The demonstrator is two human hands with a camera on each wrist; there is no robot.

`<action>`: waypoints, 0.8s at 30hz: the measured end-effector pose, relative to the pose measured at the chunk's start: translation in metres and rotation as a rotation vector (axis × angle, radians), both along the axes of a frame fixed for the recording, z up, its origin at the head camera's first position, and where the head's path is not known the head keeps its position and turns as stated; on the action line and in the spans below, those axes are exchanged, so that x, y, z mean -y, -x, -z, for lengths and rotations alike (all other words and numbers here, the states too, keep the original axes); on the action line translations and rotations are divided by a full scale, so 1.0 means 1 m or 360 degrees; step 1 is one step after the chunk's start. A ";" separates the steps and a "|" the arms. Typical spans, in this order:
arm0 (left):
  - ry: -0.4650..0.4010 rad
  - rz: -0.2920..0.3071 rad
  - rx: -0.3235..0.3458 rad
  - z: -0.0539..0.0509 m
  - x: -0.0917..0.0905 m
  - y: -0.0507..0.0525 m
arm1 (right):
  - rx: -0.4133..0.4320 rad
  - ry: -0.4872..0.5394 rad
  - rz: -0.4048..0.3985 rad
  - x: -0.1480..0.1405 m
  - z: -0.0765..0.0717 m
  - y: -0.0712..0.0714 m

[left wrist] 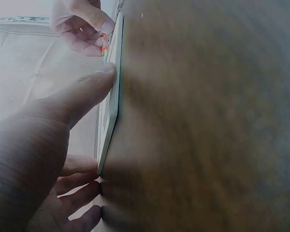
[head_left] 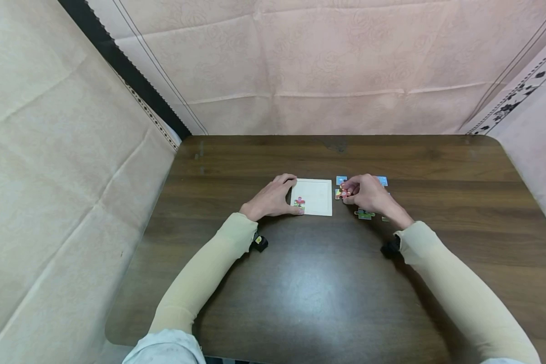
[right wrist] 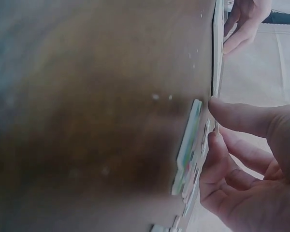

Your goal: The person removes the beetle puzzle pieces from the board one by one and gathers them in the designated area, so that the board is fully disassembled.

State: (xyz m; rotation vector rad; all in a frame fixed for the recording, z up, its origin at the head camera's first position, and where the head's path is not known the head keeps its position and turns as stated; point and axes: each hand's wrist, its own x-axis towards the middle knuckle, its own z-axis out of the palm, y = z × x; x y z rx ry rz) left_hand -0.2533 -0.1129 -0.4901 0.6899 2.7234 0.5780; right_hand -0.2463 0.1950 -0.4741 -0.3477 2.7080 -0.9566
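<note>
A white square puzzle board (head_left: 316,196) lies flat on the table, with a puzzle piece (head_left: 299,202) showing a pink flower in its near left corner. My left hand (head_left: 272,197) holds the board at its left side, thumb at the near edge and fingers at the far left corner. Just right of the board, my right hand (head_left: 369,193) pinches a small red and pink puzzle piece (head_left: 344,192) between thumb and fingers. In the left wrist view that piece (left wrist: 105,46) shows beyond the board edge. The right palm hides part of the loose pieces.
Around my right hand lie loose puzzle pieces: a blue one (head_left: 341,179) behind, another blue one (head_left: 382,180) at the far right, and a green one (head_left: 364,214) in front. The brown wooden table (head_left: 309,293) ends at pale cloth hangings (head_left: 327,60) behind.
</note>
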 end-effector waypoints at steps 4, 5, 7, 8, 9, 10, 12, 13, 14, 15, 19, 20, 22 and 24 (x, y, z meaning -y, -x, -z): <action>0.0008 -0.0005 0.0001 0.000 0.000 0.000 | 0.0034 -0.0042 -0.0011 -0.003 0.000 0.001; 0.0010 -0.0005 0.0000 0.000 0.000 0.000 | 0.0035 -0.0050 -0.0016 -0.003 0.000 0.001; 0.0016 -0.0004 0.0001 0.000 0.000 0.000 | 0.0028 -0.0061 -0.0028 -0.003 0.000 0.001; 0.0017 -0.0004 0.0003 0.000 0.000 0.000 | 0.0024 -0.0063 -0.0032 -0.004 0.000 0.001; 0.0018 -0.0003 0.0004 0.001 0.000 0.000 | 0.0018 -0.0067 -0.0035 -0.004 0.001 0.001; 0.0016 -0.0002 0.0007 0.001 0.000 0.000 | 0.0010 -0.0073 -0.0042 -0.004 0.000 0.001; 0.0014 -0.0002 0.0011 0.001 0.000 0.001 | 0.0002 -0.0084 -0.0053 -0.004 0.000 0.002; 0.0012 -0.0003 0.0012 0.001 0.000 0.001 | -0.0002 -0.0090 -0.0058 -0.004 0.000 0.002; 0.0010 -0.0002 0.0013 0.001 0.000 0.001 | -0.0007 -0.0098 -0.0063 -0.003 0.000 0.002; 0.0010 -0.0001 0.0010 0.001 0.000 0.001 | -0.0009 -0.0105 -0.0066 -0.003 0.000 0.002; 0.0013 0.0003 0.0001 0.001 0.000 0.001 | -0.0002 -0.0115 -0.0078 -0.003 -0.002 0.002; 0.0013 0.0004 0.0000 0.001 0.000 0.001 | 0.0002 -0.0117 -0.0079 -0.002 -0.002 0.003; 0.0012 0.0004 0.0000 0.001 0.000 0.001 | 0.0013 -0.0118 -0.0081 -0.002 -0.003 0.003; 0.0009 0.0006 0.0000 0.000 0.000 0.001 | 0.0019 -0.0118 -0.0085 -0.002 -0.003 0.004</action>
